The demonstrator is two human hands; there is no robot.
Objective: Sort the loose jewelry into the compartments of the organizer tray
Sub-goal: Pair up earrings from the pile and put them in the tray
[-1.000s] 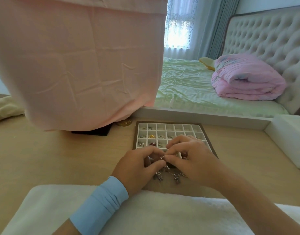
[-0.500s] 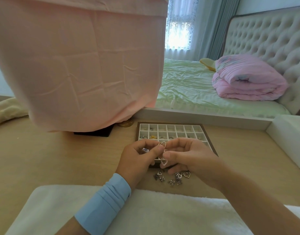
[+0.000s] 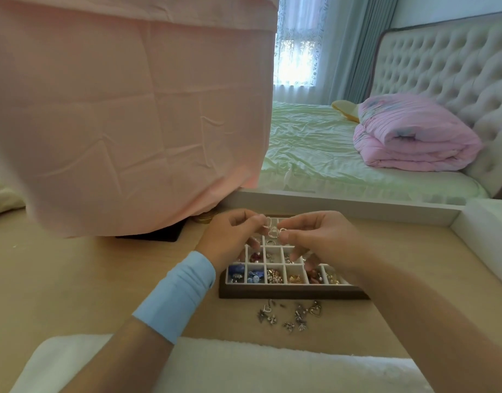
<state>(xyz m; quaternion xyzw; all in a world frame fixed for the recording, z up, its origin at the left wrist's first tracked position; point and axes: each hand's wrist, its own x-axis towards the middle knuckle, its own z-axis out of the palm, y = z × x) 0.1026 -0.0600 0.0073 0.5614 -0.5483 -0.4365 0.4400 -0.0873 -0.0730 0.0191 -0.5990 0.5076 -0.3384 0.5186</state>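
Heart earrings (image 3: 273, 231) hang over organizer tray (image 3: 289, 293) far rows; we pinch them, left hand (image 3: 230, 236) and right hand (image 3: 323, 239) equally near.

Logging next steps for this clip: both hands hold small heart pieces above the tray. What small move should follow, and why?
Probably lower the heart pieces into a compartment of the organizer tray: the left hand and right hand pinch them just above it, and more loose jewelry lies on the table before it.

No readable txt, labels, brands or nos. anywhere in view.
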